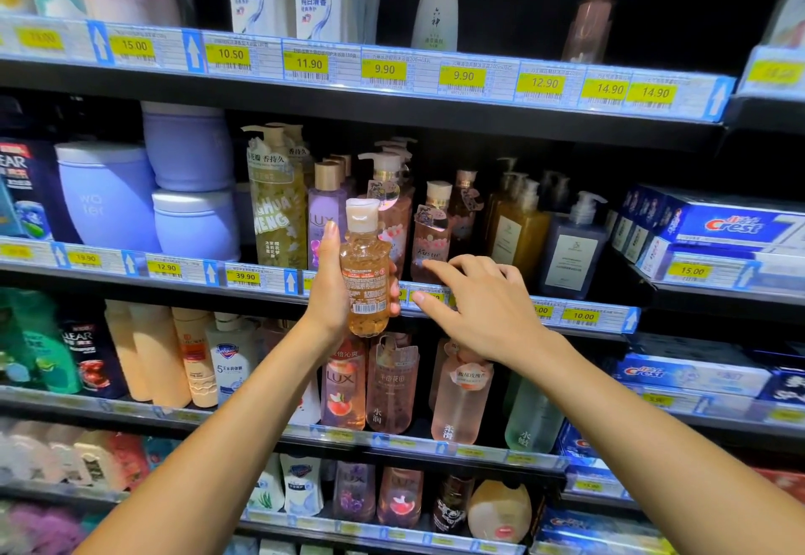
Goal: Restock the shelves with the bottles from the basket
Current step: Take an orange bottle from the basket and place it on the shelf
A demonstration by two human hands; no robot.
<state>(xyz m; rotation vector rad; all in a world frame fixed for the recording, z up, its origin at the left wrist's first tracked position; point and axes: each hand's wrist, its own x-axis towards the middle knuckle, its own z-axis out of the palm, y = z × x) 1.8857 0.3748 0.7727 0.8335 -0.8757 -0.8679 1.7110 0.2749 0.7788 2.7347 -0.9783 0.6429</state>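
Note:
My left hand (333, 289) grips a small clear bottle (365, 275) of amber-orange liquid with a white flip cap, held upright in front of the middle shelf (261, 282). Its label with a barcode faces me. My right hand (479, 306) reaches forward with fingers spread and relaxed, holding nothing, its fingertips near the shelf edge just below a pink Kustie bottle (431, 232). No basket is in view.
Shelves packed with bottles fill the view: lilac tubs (109, 197) at left, a purple Lux bottle (324, 219), pump bottles (518, 228) at right, Crest boxes (714, 228) far right. The upper shelf (479, 75) holds few bottles with dark gaps. Lower shelves carry pink and orange bottles.

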